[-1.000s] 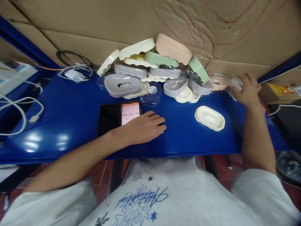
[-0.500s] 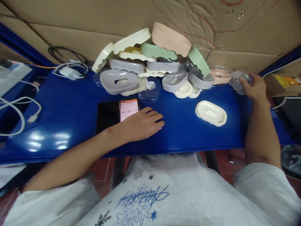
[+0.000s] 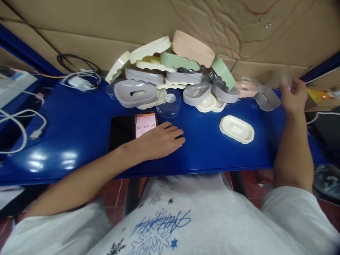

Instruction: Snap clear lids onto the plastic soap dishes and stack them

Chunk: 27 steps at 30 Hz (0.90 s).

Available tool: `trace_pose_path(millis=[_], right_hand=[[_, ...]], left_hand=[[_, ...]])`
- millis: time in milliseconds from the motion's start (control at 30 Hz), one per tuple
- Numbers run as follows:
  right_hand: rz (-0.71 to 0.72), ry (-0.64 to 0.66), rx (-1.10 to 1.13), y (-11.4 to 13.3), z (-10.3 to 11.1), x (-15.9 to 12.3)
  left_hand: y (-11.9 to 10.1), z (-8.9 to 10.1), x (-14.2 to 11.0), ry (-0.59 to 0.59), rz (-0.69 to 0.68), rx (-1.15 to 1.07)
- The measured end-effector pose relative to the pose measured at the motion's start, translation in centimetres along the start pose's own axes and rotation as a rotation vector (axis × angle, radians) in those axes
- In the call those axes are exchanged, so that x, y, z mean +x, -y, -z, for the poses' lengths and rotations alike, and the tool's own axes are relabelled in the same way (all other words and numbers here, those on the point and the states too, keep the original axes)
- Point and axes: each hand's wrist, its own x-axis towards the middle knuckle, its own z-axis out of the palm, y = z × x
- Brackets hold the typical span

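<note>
My left hand (image 3: pixel 165 141) lies palm down on the blue table, fingers stretched out, beside a phone (image 3: pixel 145 124) with a running timer. At the far right my right hand (image 3: pixel 293 94) is raised, its fingers closed on a clear plastic piece (image 3: pixel 286 78), smeared by motion, that looks like a lid. Just left of that hand a translucent grey slotted tray (image 3: pixel 267 99) rests against a peach soap dish (image 3: pixel 247 88). Nearer to me sits an oval cream dish (image 3: pixel 237 129), apart from both hands.
A pile of grey, green, cream and peach soap dishes (image 3: pixel 135 93) stands along the back, with a clear lid (image 3: pixel 169 103) in front. A dark phone-like slab (image 3: pixel 121 131), coiled cables (image 3: pixel 79 82) and a white cable (image 3: pixel 35 134) lie left. An open cardboard box (image 3: pixel 322 101) stands right.
My right hand has lifted away from the grey tray, up and to the right, with the clear piece. The grey tray now shows fully on the table. My left hand has stayed put.
</note>
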Motion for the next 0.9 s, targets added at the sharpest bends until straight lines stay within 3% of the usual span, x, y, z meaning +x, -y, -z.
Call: trace_pose_path(millis=[100, 200, 300, 400, 533, 900], right_hand=[[0.181, -0.022, 0.255, 3.2, -0.4, 0.1], [0.434, 0.068, 0.483, 8.0, -0.7, -0.1], [0.489, 0.229, 0.544, 12.4, -0.8, 0.3], [0.501, 0.357, 0.519, 15.0, -1.0, 1.1], [0.497, 0.358, 0.420, 15.5, -1.3, 1.4], [0.395, 0.333, 0.372, 12.6, -0.4, -0.1]], left_hand=[[0.0, -0.1, 0.0, 0.001, -0.006, 0.003], [0.0, -0.1, 0.1, 0.004, -0.005, 0.013], [0.0, 0.0, 0.1, 0.000, 0.002, 0.020], [0.0, 0.1, 0.1, -0.017, 0.006, 0.019], [-0.1, 0.2, 0.2, -0.021, 0.012, 0.013], [0.1, -0.2, 0.1, 0.012, 0.004, -0.008]])
